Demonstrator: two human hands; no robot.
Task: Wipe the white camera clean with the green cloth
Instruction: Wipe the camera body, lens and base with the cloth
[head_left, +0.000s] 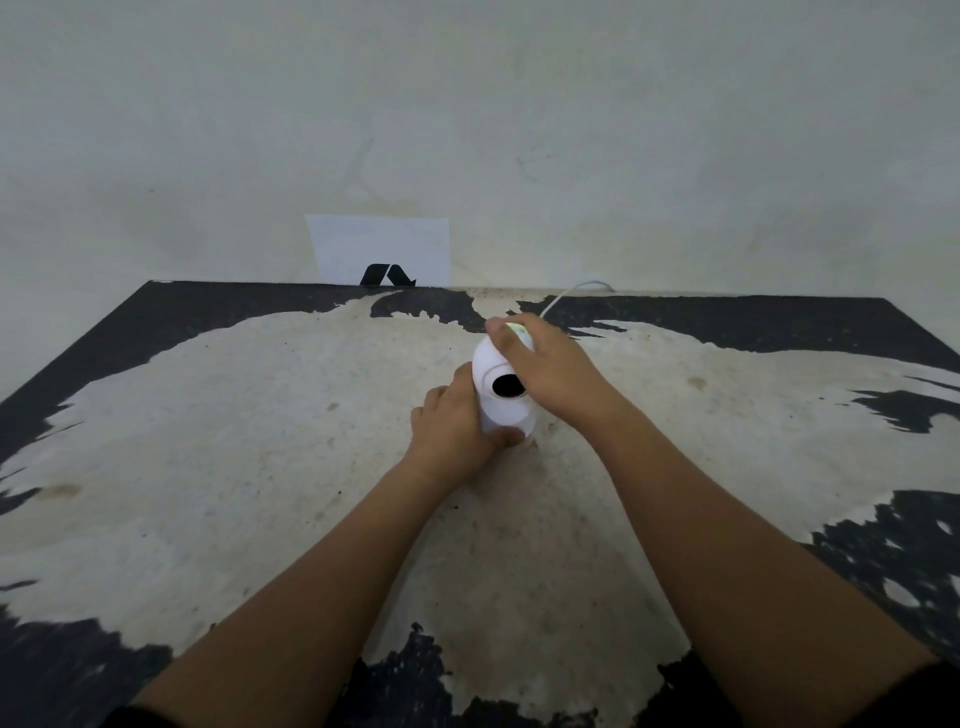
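The white camera (501, 402) stands upright in the middle of the table, its round black lens facing me. My left hand (457, 423) wraps around its base from the left, thumb across the front. My right hand (545, 371) lies over the camera's top right side and presses the green cloth (516, 327) against it. Only a thin green edge of the cloth shows under my fingers. A white cable (569, 293) runs from behind the camera toward the wall.
The table (260, 441) has a worn surface, pale in the middle with black patches along the edges. A white sheet with a black logo (382, 252) leans on the wall at the table's far edge.
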